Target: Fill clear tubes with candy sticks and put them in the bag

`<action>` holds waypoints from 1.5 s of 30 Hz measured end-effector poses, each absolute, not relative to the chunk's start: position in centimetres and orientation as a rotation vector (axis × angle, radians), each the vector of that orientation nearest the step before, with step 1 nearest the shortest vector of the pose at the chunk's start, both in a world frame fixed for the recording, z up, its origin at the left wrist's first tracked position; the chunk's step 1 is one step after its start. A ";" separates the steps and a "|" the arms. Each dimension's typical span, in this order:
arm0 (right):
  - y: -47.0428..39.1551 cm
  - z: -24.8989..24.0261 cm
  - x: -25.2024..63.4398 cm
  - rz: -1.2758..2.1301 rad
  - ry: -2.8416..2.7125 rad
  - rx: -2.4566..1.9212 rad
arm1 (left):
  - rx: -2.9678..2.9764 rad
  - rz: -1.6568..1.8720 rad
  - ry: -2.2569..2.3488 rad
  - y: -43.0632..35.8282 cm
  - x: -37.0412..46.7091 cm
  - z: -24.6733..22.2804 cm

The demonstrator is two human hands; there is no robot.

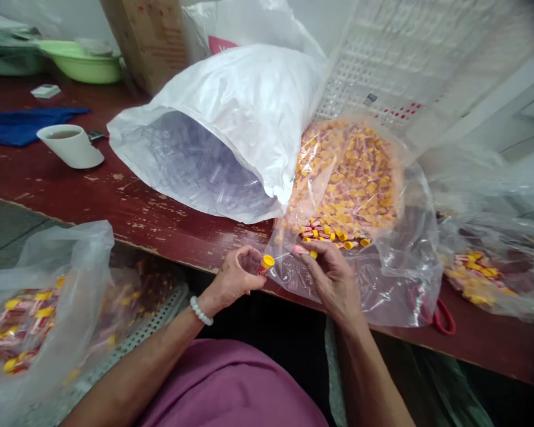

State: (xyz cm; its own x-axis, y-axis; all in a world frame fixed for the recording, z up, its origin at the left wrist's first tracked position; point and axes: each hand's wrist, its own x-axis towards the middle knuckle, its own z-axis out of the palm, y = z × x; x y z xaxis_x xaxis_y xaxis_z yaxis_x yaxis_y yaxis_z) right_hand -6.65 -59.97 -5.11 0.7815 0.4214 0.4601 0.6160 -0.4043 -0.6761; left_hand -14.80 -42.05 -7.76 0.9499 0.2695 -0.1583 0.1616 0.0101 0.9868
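My left hand (237, 276), with a beaded bracelet at the wrist, is closed round a small red tube with a yellow cap (268, 261). Just to its right, my right hand (336, 277) pinches a small pink-and-yellow piece (301, 249). From that piece a thin pale stick (282, 256) points towards the yellow cap; whether it touches is too fine to tell. Beyond my right hand, a clear plastic bag (382, 284) lies open with many small yellow-capped pieces (338, 232) inside. A white sack (249, 95) of clear plastic tubes (209, 166) gapes behind my left hand.
On the red table (129, 204) stand a white cup (69, 145) and a green basin (82, 62). A white perforated crate (382, 71) leans behind. Bags of yellow-capped pieces lie at the right (480, 273) and lower left (31, 320). Red scissor-like handles (444, 317) lie near the edge.
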 end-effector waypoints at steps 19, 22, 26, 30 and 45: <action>-53.8 -4.9 -8.4 -0.594 -0.909 -2.005 | 2.308 0.218 -0.042 -43.2 -15.4 -7.2; -54.9 -5.9 -6.7 -0.626 -0.834 -2.057 | 2.100 0.218 0.086 -42.7 -15.3 -7.8; -59.0 -6.8 -2.4 -0.526 -0.749 -2.453 | 1.666 0.136 0.320 -41.1 -14.9 -8.6; -60.9 -8.4 -0.2 -0.292 -0.927 -2.883 | 1.455 0.035 0.385 -40.9 -14.9 -8.5; -60.3 -5.6 -3.3 0.189 -0.496 -1.888 | 1.895 0.192 0.105 -42.4 -15.3 -7.8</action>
